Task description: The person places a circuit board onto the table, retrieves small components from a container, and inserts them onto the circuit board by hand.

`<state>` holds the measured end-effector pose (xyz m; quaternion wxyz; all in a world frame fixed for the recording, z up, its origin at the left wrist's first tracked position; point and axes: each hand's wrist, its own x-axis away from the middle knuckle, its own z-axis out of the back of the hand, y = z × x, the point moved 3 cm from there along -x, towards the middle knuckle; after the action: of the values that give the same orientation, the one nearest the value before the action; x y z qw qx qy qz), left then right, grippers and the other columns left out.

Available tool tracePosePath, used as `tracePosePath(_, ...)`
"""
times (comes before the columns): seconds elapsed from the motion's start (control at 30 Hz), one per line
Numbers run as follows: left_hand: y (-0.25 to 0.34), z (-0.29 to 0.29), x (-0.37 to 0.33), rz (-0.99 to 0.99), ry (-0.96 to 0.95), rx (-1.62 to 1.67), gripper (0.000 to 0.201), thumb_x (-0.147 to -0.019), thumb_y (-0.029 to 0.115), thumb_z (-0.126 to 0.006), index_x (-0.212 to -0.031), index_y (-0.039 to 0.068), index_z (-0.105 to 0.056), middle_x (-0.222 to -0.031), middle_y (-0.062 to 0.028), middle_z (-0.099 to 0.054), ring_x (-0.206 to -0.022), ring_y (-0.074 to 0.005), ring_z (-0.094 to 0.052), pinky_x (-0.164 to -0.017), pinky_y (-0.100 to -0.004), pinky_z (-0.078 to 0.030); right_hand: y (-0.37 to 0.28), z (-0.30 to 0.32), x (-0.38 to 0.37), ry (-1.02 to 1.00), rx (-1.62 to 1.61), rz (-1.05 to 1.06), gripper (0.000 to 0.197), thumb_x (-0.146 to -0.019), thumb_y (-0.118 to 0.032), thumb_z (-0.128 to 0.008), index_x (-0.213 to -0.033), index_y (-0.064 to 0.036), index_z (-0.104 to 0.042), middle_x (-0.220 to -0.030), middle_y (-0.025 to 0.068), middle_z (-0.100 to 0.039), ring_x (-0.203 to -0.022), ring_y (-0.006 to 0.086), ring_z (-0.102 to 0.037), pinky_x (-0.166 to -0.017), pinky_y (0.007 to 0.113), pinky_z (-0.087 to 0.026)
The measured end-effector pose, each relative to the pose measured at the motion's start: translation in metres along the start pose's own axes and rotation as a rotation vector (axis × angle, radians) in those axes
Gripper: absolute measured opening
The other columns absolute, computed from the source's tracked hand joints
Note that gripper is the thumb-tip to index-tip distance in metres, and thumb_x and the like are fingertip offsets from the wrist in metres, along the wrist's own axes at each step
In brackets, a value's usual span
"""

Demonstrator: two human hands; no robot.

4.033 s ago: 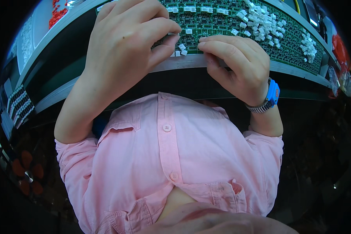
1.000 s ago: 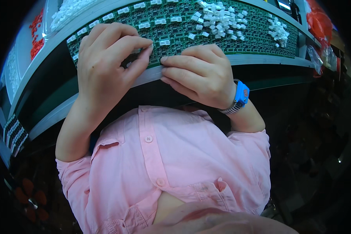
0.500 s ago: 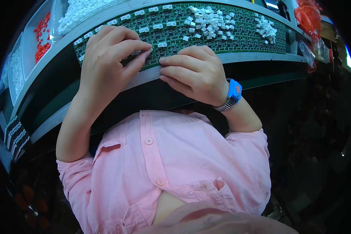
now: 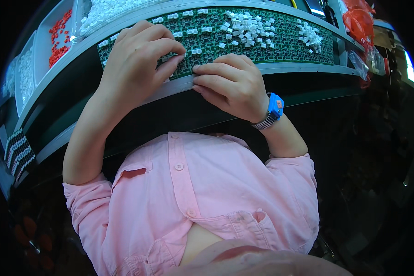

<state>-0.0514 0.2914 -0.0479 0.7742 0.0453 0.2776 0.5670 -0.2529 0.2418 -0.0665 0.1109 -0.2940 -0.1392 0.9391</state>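
A long green panel of circuit boards (image 4: pixel 303 56) lies in a metal-edged frame, with white connectors (image 4: pixel 192 31) seated in rows on its left part. Over that part is my left hand (image 4: pixel 140 57), thumb and index finger pinched close above the board; whatever is between the tips is too small to make out. My right hand (image 4: pixel 232 83), with a blue wrist strap (image 4: pixel 276 106), has its fingers drawn together at the panel's near edge. Anything in those fingertips is hidden. A loose heap of white connectors (image 4: pixel 249 30) rests on the panel beyond my right hand.
A smaller heap of white pieces (image 4: pixel 310 37) lies farther right on the panel. Trays at the far left hold red parts (image 4: pixel 60 39) and white parts (image 4: pixel 110 14). The metal rail (image 4: pixel 303 68) runs along the near side. Red plastic bags (image 4: pixel 358 23) sit at the right.
The view has shifted slightly, so the panel and trays sit a little differently. Both hands stay pinched near the same part of the panel, with only slight finger movement.
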Motion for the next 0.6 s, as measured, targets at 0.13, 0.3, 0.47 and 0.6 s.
tracePosePath(0.13, 0.004, 0.002, -0.001, -0.032, -0.08, -0.069, 0.014, -0.083, 0.012, -0.077, -0.096, 0.009, -0.075, -0.096, -0.0032, -0.067, -0.098, -0.0233, -0.061, -0.087, -0.0372, -0.044, -0.001, -0.001, 0.002, 0.011, -0.006, 0.007, 0.013, -0.083, -0.022, -0.08, -0.09, -0.0132, -0.073, -0.1, -0.0018, -0.074, -0.09, 0.0169, -0.066, -0.074, 0.032, -0.049)
tracePosePath(0.3, 0.015, 0.011, 0.002, -0.053, -0.069, -0.166, 0.017, -0.083, 0.014, -0.077, -0.099, 0.009, -0.075, -0.101, -0.0056, -0.068, -0.102, -0.0229, -0.062, -0.091, -0.0371, -0.044, -0.006, -0.002, -0.002, 0.005, -0.006, 0.005, 0.012, -0.082, -0.02, -0.079, -0.09, -0.0141, -0.072, -0.101, -0.0022, -0.074, -0.09, 0.0169, -0.067, -0.075, 0.033, -0.05)
tracePosePath(0.47, 0.05, 0.074, 0.035, 0.111, 0.535, 0.325, 0.046, -0.078, 0.014, -0.076, -0.123, 0.005, -0.065, -0.108, -0.0097, -0.068, -0.115, -0.0243, -0.061, -0.099, -0.0363, -0.046, -0.002, 0.007, 0.0, 0.048, -0.013, 0.028, 0.012, -0.081, -0.02, -0.079, -0.088, -0.0164, -0.07, -0.105, -0.0019, -0.074, -0.091, 0.0201, -0.068, -0.077, 0.034, -0.051)
tracePosePath(0.6, 0.034, 0.04, 0.083, 0.312, 0.655, 0.447, 0.044, -0.078, 0.012, -0.076, -0.121, 0.005, -0.066, -0.107, -0.0095, -0.068, -0.113, -0.0243, -0.061, -0.097, -0.0362, -0.046, 0.0, -0.008, -0.004, 0.017, -0.008, 0.054, 0.01, -0.084, -0.022, -0.075, -0.087, -0.0175, -0.067, -0.1, -0.0062, -0.069, -0.091, 0.0157, -0.063, -0.075, 0.033, -0.048)
